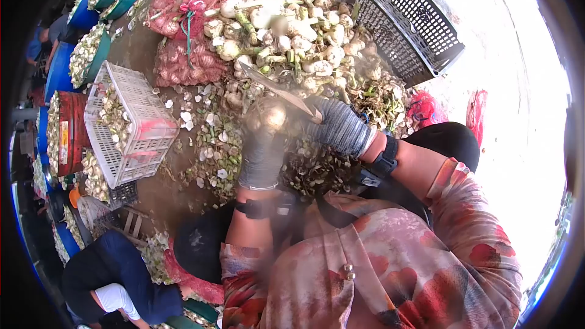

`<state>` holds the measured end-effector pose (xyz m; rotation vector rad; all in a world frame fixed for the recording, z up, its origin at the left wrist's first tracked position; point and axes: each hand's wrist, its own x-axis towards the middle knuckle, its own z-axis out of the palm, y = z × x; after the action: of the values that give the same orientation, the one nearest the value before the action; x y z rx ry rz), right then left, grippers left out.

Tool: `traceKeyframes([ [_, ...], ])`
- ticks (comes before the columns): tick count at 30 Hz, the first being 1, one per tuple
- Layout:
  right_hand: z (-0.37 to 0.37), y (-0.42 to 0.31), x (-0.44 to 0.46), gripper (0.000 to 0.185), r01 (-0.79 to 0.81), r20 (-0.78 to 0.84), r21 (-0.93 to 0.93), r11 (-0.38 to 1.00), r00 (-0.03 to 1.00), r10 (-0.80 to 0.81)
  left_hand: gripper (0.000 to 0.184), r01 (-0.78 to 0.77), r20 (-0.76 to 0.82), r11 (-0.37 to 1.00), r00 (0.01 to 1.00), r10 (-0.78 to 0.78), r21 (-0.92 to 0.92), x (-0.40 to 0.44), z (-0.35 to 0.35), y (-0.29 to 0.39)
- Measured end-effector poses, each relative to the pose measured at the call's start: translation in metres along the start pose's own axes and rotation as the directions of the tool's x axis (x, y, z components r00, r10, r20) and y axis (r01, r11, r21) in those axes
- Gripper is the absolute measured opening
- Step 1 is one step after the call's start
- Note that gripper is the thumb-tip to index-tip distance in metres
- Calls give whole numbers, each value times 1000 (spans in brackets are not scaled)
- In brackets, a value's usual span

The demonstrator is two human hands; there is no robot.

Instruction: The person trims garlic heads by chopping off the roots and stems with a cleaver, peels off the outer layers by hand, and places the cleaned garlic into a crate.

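My left hand, in a grey glove, is closed around a garlic bulb, held up in front of my body. In my gloved right hand is a knife, its blade slanting up and left, just above the bulb. I cannot tell whether the blade touches it. A large heap of garlic bulbs, some with green stems, lies beyond both hands. Cut garlic trimmings cover the ground below and around them. Part of the view around my left hand is blurred.
Red mesh sacks of garlic stand behind the heap. A black plastic crate is at the far right. On the left are a white crate with garlic, a red tub and several blue and green tubs. Another person bends at the lower left.
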<state>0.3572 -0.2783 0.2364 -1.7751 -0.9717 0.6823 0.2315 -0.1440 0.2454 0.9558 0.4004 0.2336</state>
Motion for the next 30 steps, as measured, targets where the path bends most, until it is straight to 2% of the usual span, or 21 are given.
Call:
traceKeyframes([
  [2,-19,-19,-3,36,-34,25,-43,999,999,35,62,-65,61,987,997,56,149,0,-7,2],
  [4,-27,-20,-4,27,157,103,-433,888,987,-124,53,-163,145,966,980,135,199,-4,-23,-7],
  [5,-29,-29,-5,24,170,173,-511,843,981,-93,50,-165,163,799,983,85,579,-3,-37,-12],
  [6,-31,-35,-7,24,163,171,-511,844,982,-85,47,-174,181,489,983,35,855,-3,-50,-17],
  [7,-31,-40,-10,24,235,194,-465,854,968,-161,44,-238,223,445,971,87,863,-1,-52,-29],
  [8,-31,-42,-13,23,307,211,-417,856,948,-237,45,-253,233,482,967,103,839,-3,-59,-34],
  [9,-30,-43,-13,24,269,284,-464,844,948,-146,46,-218,200,648,974,102,729,-9,-65,-40],
  [10,-29,-43,-12,24,262,281,-466,845,950,-140,47,-161,157,815,984,87,556,-14,-55,-34],
  [12,-27,-41,-13,26,236,334,-564,791,942,-43,49,-111,122,907,990,67,406,-19,-48,-29],
  [13,-24,-32,-13,28,266,344,-524,809,935,-84,51,-101,109,920,992,64,380,-20,-48,-30],
  [18,-18,-16,-15,30,213,373,-558,802,928,14,57,-136,106,896,989,100,423,-19,-52,-40],
  [20,-19,0,-11,32,318,419,-546,775,905,-76,59,-181,132,823,983,130,538,-19,-54,-45],
  [21,-16,13,-11,27,350,431,-565,747,897,-95,60,-207,153,769,978,144,605,-20,-56,-47],
  [22,-18,21,-6,27,359,432,-568,741,896,-103,62,-249,185,666,968,167,703,-20,-58,-46],
  [23,-20,28,1,23,138,283,-639,757,957,65,63,-280,215,552,960,182,785,-24,-52,-36],
  [24,-24,36,8,21,-97,121,-669,737,964,237,71,-237,183,466,970,158,853,-32,-47,-23],
  [25,-45,54,18,22,-243,112,-660,711,904,413,84,-314,218,581,948,231,751,-44,-27,-6],
  [26,-46,47,18,23,-241,72,-646,725,926,371,76,-268,229,584,963,141,767,-50,-29,-2],
  [28,-44,33,14,25,-230,-11,-619,751,959,284,73,-185,74,732,981,181,656,-40,-27,-4],
  [29,-36,19,2,22,-72,64,-641,764,987,146,73,-151,-1,802,983,185,578,-36,-28,-7],
  [30,-33,5,-3,20,86,136,-649,756,991,4,73,-159,-3,802,980,197,575,-29,-32,-9],
])
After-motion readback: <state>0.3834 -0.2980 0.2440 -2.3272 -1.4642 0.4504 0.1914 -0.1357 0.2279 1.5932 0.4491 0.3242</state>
